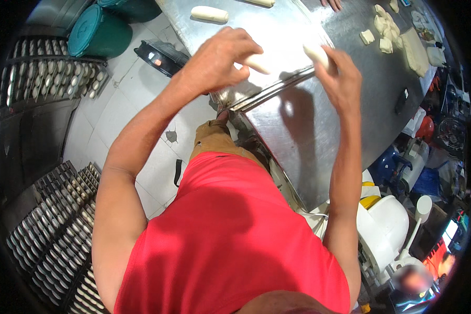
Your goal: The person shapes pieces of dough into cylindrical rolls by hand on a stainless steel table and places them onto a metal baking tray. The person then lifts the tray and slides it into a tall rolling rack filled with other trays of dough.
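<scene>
Above the steel table, my left hand has its fingers and thumb closed around a pale roll of dough. Across from it, my right hand pinches a second dough roll, raised over the seam in the metal top. Bright glare between the hands washes out part of the surface. Further up the table lies a smooth dough log, and part of another dough log shows at the upper edge.
Cut dough pieces and a dough slab lie at the far right, near another person's hand. A dark phone-like object rests on the table. Left are racks of shaped dough and a green bin; a white machine stands right.
</scene>
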`<state>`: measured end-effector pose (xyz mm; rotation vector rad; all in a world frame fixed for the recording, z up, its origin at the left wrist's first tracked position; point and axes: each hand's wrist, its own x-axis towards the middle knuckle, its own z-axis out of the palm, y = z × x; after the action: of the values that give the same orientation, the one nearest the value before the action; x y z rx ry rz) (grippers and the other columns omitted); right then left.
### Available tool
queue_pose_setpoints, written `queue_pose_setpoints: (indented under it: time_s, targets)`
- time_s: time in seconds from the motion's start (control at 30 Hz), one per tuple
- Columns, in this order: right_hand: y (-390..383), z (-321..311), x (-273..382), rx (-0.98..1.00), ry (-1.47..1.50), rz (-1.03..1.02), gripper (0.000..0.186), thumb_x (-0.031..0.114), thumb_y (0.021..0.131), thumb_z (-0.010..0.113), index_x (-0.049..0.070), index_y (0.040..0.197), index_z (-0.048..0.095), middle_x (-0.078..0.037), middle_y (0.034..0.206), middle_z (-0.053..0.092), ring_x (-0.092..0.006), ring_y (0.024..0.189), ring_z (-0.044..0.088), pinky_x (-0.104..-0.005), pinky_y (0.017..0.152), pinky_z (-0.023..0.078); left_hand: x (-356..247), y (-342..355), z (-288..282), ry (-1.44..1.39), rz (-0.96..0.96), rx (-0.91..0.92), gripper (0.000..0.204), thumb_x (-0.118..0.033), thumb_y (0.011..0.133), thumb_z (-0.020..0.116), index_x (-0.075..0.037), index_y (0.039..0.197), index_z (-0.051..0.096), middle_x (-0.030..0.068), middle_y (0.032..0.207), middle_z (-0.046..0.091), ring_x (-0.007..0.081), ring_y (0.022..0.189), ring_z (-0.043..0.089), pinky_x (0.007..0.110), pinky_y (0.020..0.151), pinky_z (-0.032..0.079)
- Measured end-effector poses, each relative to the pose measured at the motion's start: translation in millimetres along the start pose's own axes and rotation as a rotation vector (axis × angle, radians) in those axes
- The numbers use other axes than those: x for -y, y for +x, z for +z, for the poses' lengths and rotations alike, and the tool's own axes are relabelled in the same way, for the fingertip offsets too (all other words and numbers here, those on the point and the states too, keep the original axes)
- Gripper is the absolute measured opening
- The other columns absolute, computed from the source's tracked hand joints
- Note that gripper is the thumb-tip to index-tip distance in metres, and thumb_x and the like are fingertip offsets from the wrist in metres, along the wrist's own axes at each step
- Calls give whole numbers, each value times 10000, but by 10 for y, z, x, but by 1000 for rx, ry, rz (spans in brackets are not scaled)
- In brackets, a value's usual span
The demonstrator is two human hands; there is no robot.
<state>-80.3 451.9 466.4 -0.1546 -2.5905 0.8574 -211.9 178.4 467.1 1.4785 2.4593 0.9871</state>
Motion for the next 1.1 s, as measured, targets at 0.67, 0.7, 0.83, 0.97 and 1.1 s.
queue_pose_setpoints:
  time_s: [0.67, 0.7, 0.83, 0.97, 1.1]
  targets:
    - [1797, 1404, -271, 337, -4, 241, 441, 209, 868, 803, 46, 1271, 725, -180, 1274, 690, -326, 1192, 653, -429, 1036, 511, 1649, 322, -36, 160, -231, -4, 523, -87, 825, 726, -126, 1342, 656, 133, 1382, 610, 313, 1276, 549, 455, 1094, 466]
    - [1775, 1378, -274, 302, 57, 283, 415, 201, 869, 799, 39, 1246, 738, -176, 1256, 697, -321, 1180, 660, -427, 1026, 516, 1688, 351, -72, 84, -254, 79, 496, -83, 836, 722, -128, 1327, 671, 126, 1365, 621, 304, 1264, 554, 447, 1091, 472]
    - [1608, 1401, -544, 332, -161, 219, 498, 241, 845, 827, 29, 1282, 715, -198, 1269, 685, -349, 1186, 652, -436, 1037, 512, 1609, 277, 32, 143, -226, 43, 459, -103, 851, 737, -99, 1306, 677, 126, 1334, 629, 319, 1256, 555, 439, 1089, 482]
    - [1619, 1300, -391, 262, -269, 81, 648, 331, 822, 856, 11, 1349, 659, -198, 1302, 674, -354, 1207, 643, -436, 1039, 513, 1647, 235, 40, 200, -171, -95, 528, -118, 828, 781, -98, 1339, 651, 134, 1319, 630, 322, 1285, 543, 429, 1089, 476]
    - [1411, 1022, -315, 87, -80, 247, 615, 351, 872, 821, 14, 1360, 656, -179, 1311, 683, -343, 1239, 637, -450, 1049, 507, 1471, -93, -93, 129, -229, -324, 534, -115, 807, 819, -64, 1305, 633, 149, 1284, 617, 292, 1220, 585, 392, 1050, 493]
